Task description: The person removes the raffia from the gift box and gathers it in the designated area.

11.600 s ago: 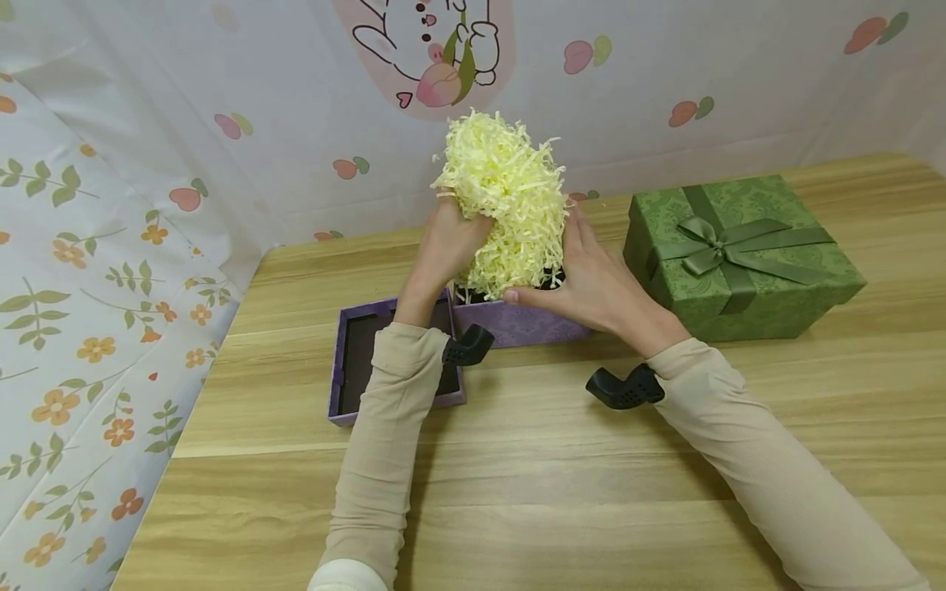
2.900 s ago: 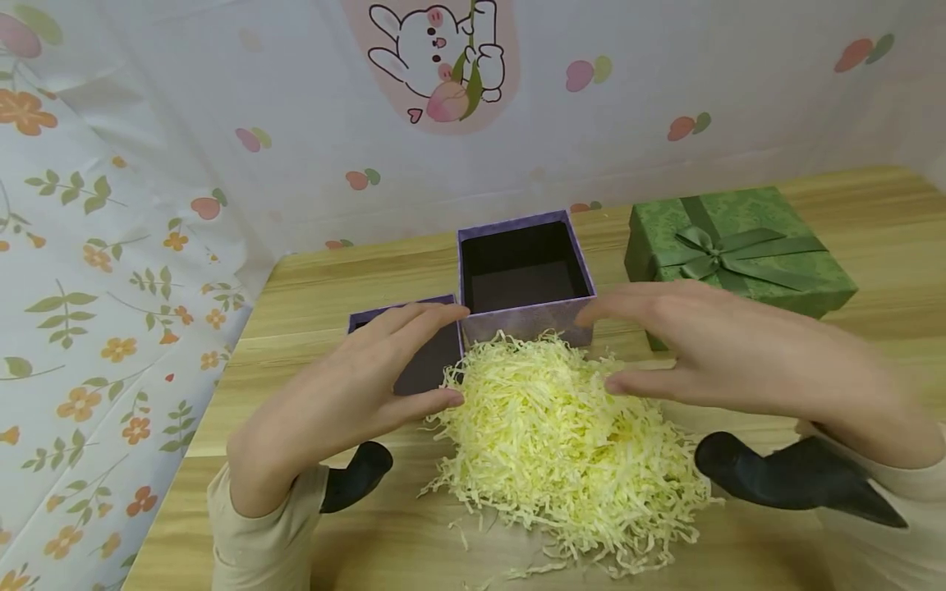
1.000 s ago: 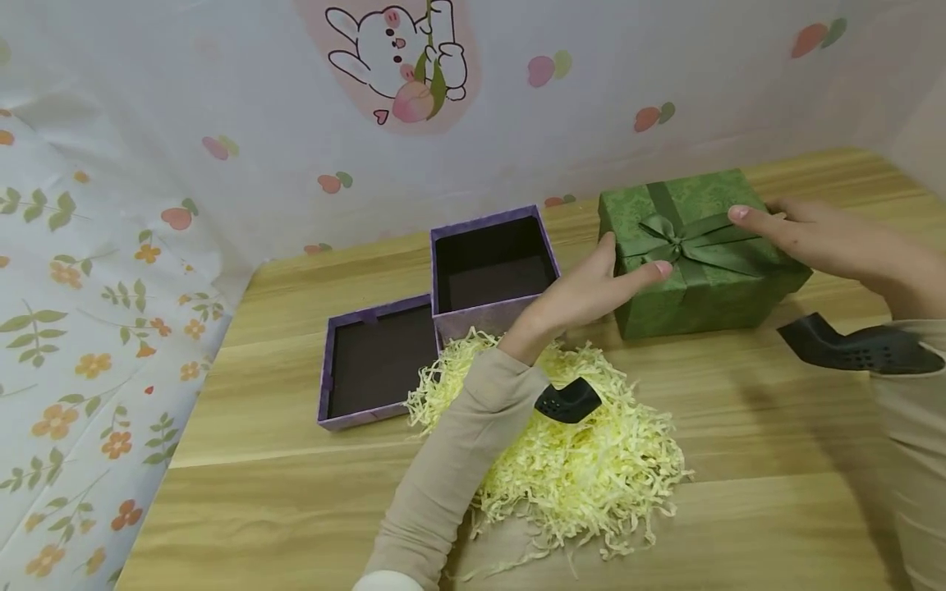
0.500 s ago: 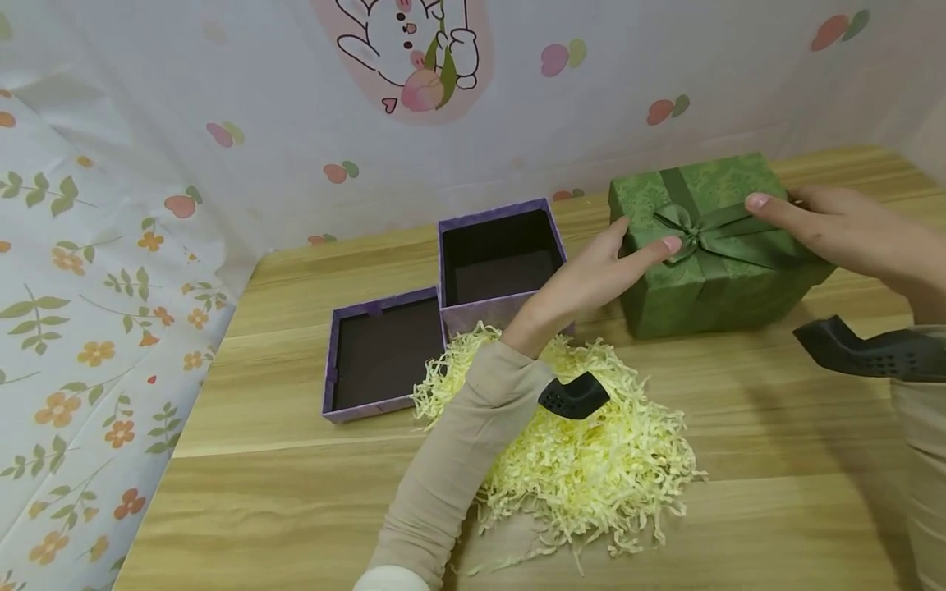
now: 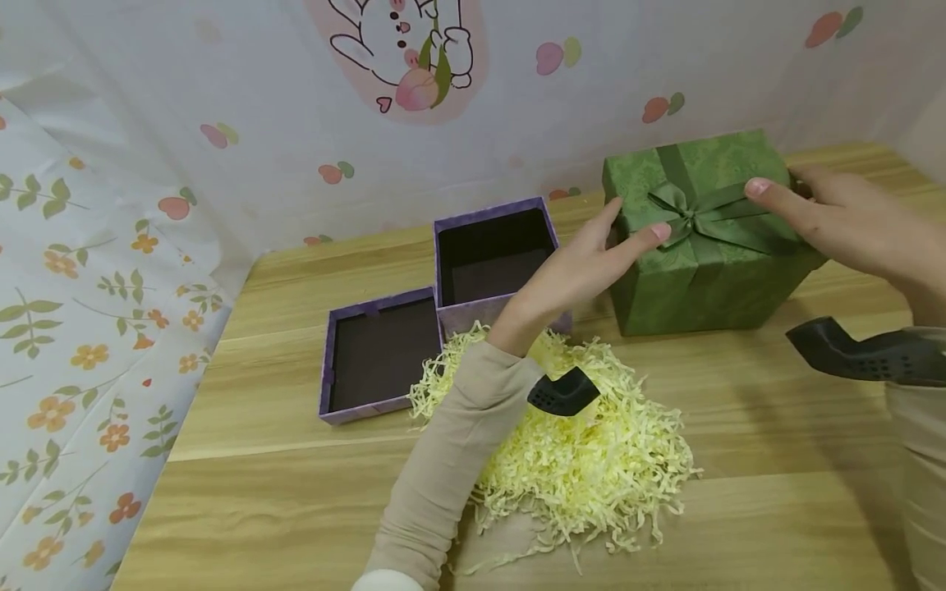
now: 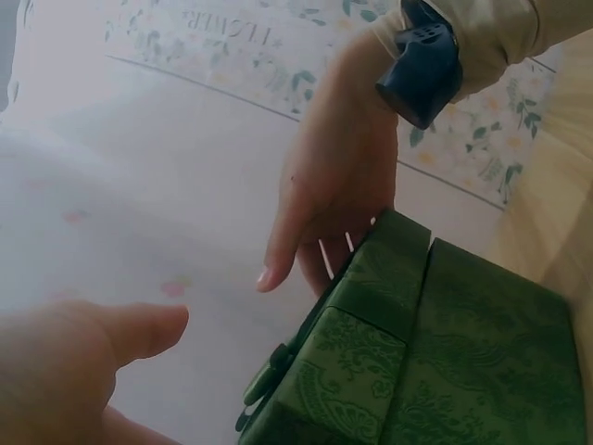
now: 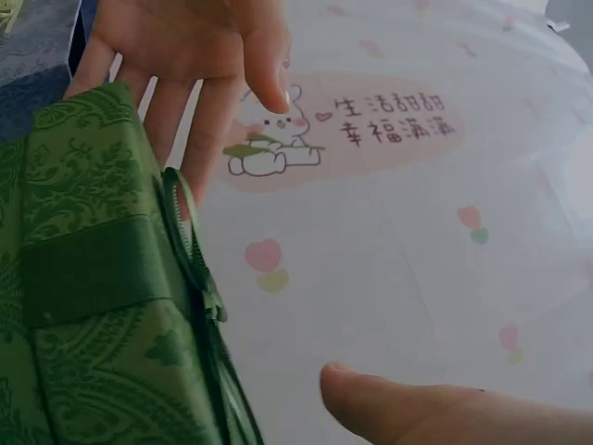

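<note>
In the head view, a green patterned gift box (image 5: 687,300) stands at the right, its lid (image 5: 739,152) tied with a green ribbon bow (image 5: 689,217). The lid sits raised on the box. My left hand (image 5: 580,267) lays its fingers along the lid's left side, thumb stretched over the top. At the opposite side, my right hand (image 5: 850,217) does the same. Both wrist views show straight fingers against the lid's sides and thumbs held off it. A seam shows between lid and box (image 6: 500,343) in the left wrist view. The box's inside is hidden.
A purple box (image 5: 491,263) with a dark inside stands left of the green one. Its shallow lid (image 5: 384,353) lies inside-up beside it. Pale yellow shredded paper (image 5: 591,460) is heaped in front, partly under my left forearm. A printed cloth (image 5: 244,82) hangs behind the wooden table (image 5: 296,509).
The shredded paper went from the purple box to the table. Both hands then moved to the green box. In the last second the green lid has risen a little between them.
</note>
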Action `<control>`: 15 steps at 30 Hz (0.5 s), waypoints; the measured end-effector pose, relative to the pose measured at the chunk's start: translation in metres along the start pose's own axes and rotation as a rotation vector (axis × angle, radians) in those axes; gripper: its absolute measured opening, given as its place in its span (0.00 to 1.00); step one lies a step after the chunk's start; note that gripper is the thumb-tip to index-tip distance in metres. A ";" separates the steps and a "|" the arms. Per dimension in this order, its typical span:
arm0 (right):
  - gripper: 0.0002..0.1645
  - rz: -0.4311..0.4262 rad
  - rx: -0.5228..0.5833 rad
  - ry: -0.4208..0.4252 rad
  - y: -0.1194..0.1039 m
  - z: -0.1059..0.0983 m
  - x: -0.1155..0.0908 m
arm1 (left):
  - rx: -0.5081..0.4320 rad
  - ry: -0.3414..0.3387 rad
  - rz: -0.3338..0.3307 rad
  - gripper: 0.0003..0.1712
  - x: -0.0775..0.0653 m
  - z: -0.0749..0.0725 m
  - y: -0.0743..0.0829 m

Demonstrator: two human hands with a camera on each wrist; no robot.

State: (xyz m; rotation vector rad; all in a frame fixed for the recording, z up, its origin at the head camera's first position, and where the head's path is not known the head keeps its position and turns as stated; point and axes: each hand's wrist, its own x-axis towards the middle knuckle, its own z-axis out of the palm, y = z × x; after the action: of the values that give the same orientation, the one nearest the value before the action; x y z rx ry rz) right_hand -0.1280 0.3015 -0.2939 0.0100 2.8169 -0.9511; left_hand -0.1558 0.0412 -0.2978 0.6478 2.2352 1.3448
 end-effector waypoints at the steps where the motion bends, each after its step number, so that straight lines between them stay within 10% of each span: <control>1: 0.46 -0.006 -0.003 0.032 -0.002 0.000 -0.002 | -0.002 0.012 0.017 0.43 -0.001 -0.001 0.001; 9: 0.33 -0.103 0.197 0.388 -0.007 0.000 -0.014 | -0.133 0.126 0.153 0.39 -0.007 -0.007 0.004; 15: 0.27 -0.279 0.788 0.452 0.003 -0.004 -0.010 | -0.227 0.174 0.237 0.38 -0.009 -0.005 0.008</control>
State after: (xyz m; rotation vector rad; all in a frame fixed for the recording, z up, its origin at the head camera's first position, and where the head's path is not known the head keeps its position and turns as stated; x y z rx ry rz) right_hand -0.1182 0.3072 -0.2909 -0.0799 2.6160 -2.3131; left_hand -0.1503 0.0351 -0.2874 0.7553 2.1421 1.8043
